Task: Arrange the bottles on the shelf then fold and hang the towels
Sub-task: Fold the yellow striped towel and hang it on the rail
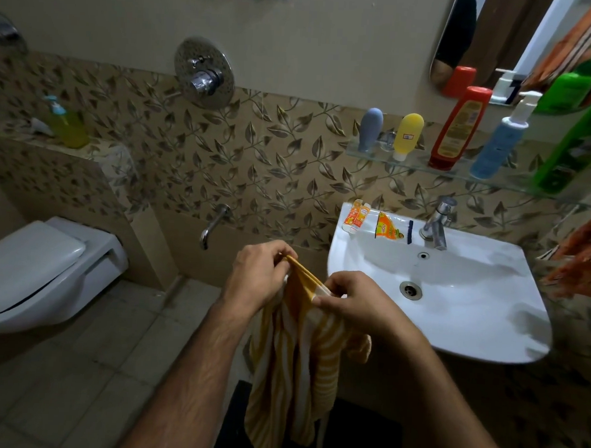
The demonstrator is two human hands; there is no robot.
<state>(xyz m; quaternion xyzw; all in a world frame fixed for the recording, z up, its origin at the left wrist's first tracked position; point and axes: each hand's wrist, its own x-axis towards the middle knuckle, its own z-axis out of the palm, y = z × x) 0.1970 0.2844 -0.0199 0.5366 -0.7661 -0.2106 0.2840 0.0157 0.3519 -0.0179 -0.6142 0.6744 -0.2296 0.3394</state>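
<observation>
A yellow-and-white striped towel (293, 367) hangs down in front of me, left of the sink. My left hand (257, 276) pinches its top edge, and my right hand (355, 302) pinches the same edge a little to the right. On the glass shelf (369, 155) above the sink stand a grey-blue bottle (370, 128), a yellow bottle (407, 135), a red bottle (458, 128), a blue pump bottle (503, 142) and a green bottle (579, 146). An orange patterned towel (583, 259) hangs at the right edge.
A white sink (487, 323) with a tap (436, 224) carries two small packets (356, 216) on its back rim. A toilet (35, 268) stands at the left, with a yellow pump bottle (66, 122) on the ledge above. A mirror (482, 38) hangs over the shelf.
</observation>
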